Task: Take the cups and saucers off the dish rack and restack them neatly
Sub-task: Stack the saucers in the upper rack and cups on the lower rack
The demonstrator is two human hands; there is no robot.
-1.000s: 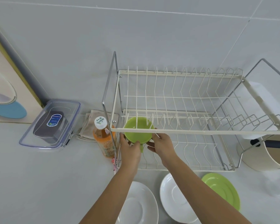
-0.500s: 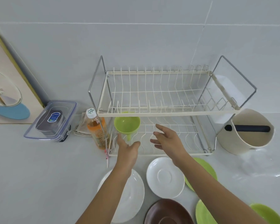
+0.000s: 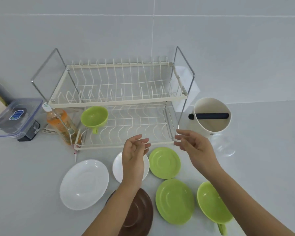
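A two-level dish rack is seen at 12 o'clock on the grey desk. One green cup is kept on the lower level, at the rack's 9 o'clock end, tipped toward the front with its handle pointing down. The top level is seen with only its wires. Both hands are held up in the air in front of the rack, and nothing is held in them. The left hand is seen over a small white saucer, with its fingers loosely bent. The right hand is found at 3 o'clock from the left one, just beside the rack's front corner, with its fingers loose and a bit spread. A big white saucer is laid at 8 o'clock on the desk. A brown saucer is partly hidden under the left arm at 6 o'clock. A green saucer is set between the two hands, and another green saucer is laid at 6 o'clock from it. A second green cup is partly covered by the right arm at 5 o'clock. An orange drink bottle is stood just beside the rack at 9 o'clock, and a clear box is seen farther out that way. A cream tub with a dark bar across it is stood at 3 o'clock from the rack.
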